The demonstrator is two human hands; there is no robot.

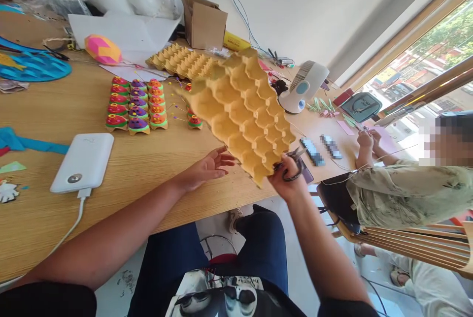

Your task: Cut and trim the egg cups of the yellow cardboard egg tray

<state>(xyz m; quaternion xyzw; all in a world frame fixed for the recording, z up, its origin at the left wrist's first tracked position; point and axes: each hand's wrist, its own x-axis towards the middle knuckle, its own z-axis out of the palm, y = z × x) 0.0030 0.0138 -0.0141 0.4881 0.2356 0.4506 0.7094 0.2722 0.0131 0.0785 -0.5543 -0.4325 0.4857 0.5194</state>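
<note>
A yellow egg tray (242,112) is held up at a tilt above the table, its cups facing me. My right hand (290,179) grips its lower right corner and has a pair of dark-handled scissors (293,172) in the same grasp, blades pointing right. Just left of the tray's lower edge, my left hand (207,167) is open with fingers apart; it holds nothing, and whether its fingertips touch the tray I cannot tell. Behind the tray stand rows of painted egg-carton cups (138,105) in red, purple, orange and green, some partly hidden.
Another yellow egg tray (183,61) lies farther back near a cardboard box (205,21). A white power bank (83,162) with a cable rests at left. To the right are a white fan (305,85), two phones (312,152) and a seated person (402,189) working with their hands.
</note>
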